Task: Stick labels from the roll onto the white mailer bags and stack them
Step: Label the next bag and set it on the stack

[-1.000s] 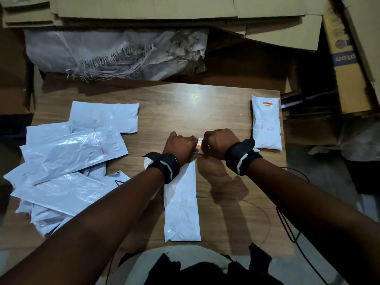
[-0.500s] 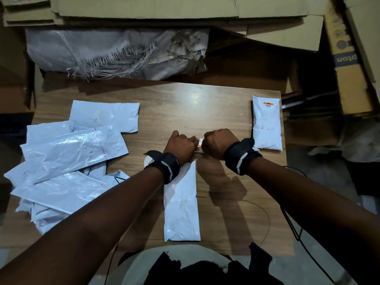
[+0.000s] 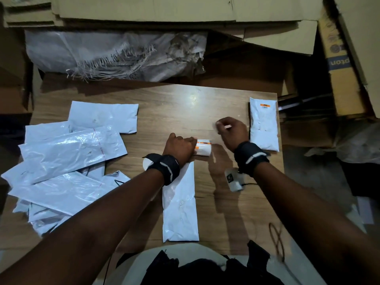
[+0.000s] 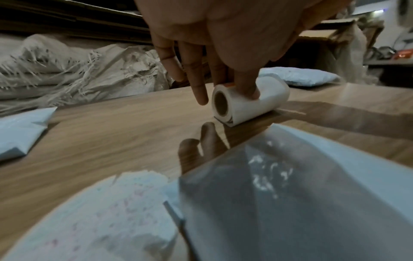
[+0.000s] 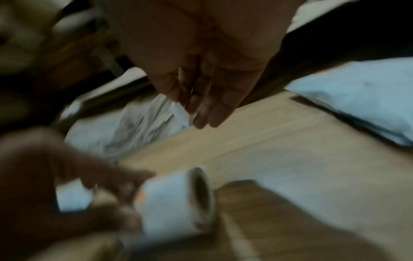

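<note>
My left hand (image 3: 181,148) grips the white label roll (image 3: 203,149) lying on its side on the wooden table (image 3: 164,103). In the left wrist view the thumb and fingers (image 4: 248,88) clamp the roll (image 4: 250,107) from above. My right hand (image 3: 231,131) hovers just right of the roll and pinches a small pale label (image 3: 227,126); the right wrist view is blurred. A plain white mailer bag (image 3: 178,208) lies lengthwise under my left wrist. A bag with an orange label (image 3: 264,126) lies at the table's right edge.
A loose pile of white mailer bags (image 3: 67,157) covers the table's left side. A frayed woven sack (image 3: 115,52) and flattened cardboard boxes (image 3: 185,11) rise behind the table. A thin cable (image 3: 276,239) loops over the front right corner.
My right hand has come off the roll and lifted up and to the right with the label. The left hand has stayed on the roll.
</note>
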Motion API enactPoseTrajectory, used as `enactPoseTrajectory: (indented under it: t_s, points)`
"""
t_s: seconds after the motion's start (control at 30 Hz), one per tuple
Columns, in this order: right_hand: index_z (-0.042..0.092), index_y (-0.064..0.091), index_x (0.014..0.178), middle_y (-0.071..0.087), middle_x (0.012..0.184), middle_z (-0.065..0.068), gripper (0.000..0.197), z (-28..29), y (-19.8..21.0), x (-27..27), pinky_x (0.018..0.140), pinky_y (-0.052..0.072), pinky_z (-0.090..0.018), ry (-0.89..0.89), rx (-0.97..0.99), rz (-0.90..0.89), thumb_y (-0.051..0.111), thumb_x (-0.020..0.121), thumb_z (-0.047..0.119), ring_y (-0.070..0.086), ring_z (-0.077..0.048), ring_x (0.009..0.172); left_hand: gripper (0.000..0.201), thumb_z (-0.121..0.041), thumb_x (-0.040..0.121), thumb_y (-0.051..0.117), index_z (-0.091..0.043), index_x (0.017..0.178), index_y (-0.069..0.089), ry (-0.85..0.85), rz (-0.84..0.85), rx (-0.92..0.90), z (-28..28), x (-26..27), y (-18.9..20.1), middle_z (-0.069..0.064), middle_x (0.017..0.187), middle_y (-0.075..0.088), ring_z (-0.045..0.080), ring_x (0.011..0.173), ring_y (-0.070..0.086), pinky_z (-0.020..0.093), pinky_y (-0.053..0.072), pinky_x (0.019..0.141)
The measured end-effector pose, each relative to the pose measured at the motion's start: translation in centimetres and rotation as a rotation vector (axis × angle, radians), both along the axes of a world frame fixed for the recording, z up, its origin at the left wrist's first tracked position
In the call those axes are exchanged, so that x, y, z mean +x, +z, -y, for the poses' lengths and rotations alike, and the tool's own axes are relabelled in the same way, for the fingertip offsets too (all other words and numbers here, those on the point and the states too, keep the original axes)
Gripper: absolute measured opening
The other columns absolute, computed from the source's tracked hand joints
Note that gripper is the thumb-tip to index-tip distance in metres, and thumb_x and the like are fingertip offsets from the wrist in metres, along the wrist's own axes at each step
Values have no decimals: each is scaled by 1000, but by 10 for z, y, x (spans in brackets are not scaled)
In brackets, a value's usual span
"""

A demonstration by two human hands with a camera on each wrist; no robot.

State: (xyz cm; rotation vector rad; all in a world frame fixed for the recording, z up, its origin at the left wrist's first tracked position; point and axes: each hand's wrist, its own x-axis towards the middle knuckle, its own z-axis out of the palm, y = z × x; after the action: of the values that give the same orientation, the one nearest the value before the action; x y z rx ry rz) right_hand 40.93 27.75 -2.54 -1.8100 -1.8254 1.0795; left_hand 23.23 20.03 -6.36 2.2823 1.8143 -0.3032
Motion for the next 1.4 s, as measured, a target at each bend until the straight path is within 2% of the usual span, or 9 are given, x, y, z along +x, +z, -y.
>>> enactPoseTrajectory:
  t_s: [0.17,0.27,0.33,0.4,0.53,0.7,0.87,1.0,1.4]
  points:
    - [14,65,74,63,65,-1,19,42,25,0,56,53,-26,-306,26,-447,73,86,27,61,-7,54,67,-49,83,65,-31,144,42,222,343,34,7,-2,24,-9,148,46,21,120,57,37,34,94]
    - [13,64,65,61,52,11,21,65,27,-4,55,47,-22,-276,79,-532,77,81,9,53,-3,51,31,-45,88,65,-25,112,71,486,833,71,21,-3,55,-9,110,72,13,97,68,27,47,83]
    - [16,64,63,62,52,12,23,76,21,-3,56,46,-22,-258,113,-529,81,74,5,52,-1,52,32,-42,96,56,-16,91,74,720,1295,-192,31,-6,80,-5,84,76,13,74,72,19,47,61]
    - [17,64,64,63,56,4,24,85,17,-2,54,44,-19,-188,163,-543,87,66,7,51,-3,53,44,-49,97,47,-14,89,72,799,1442,-501,43,-13,98,4,88,77,18,71,71,22,39,51]
    - [7,67,69,59,57,3,38,98,15,-2,53,41,-14,-28,295,-515,87,57,38,49,1,52,23,-41,94,59,-23,90,73,710,1418,-651,66,-29,100,4,100,75,18,73,68,24,36,52]
    - [7,69,69,61,57,-1,48,104,3,6,52,45,-22,41,268,-408,87,58,50,52,-13,51,14,-28,92,65,-16,88,70,805,1403,-487,84,-37,87,-4,89,75,11,64,65,19,35,48]
    - [12,74,80,71,69,-3,10,122,-13,7,59,50,-24,23,-209,-302,77,83,21,64,-10,56,17,-25,92,67,-9,93,73,893,1257,-308,107,-44,54,-2,88,75,11,63,69,15,41,47]
    - [-3,73,90,73,76,-9,20,152,-18,-13,56,50,-26,-145,-595,-480,73,86,17,61,-16,60,15,-22,91,68,-10,95,75,986,1229,-352,131,-39,21,4,88,75,16,68,71,24,50,52]
    - [5,68,75,63,63,-11,11,165,-36,-44,55,51,-28,-280,-648,-471,68,86,5,55,-17,47,17,-18,90,69,-4,100,73,1236,1407,-346,144,-24,-6,15,79,68,16,62,62,28,53,52]
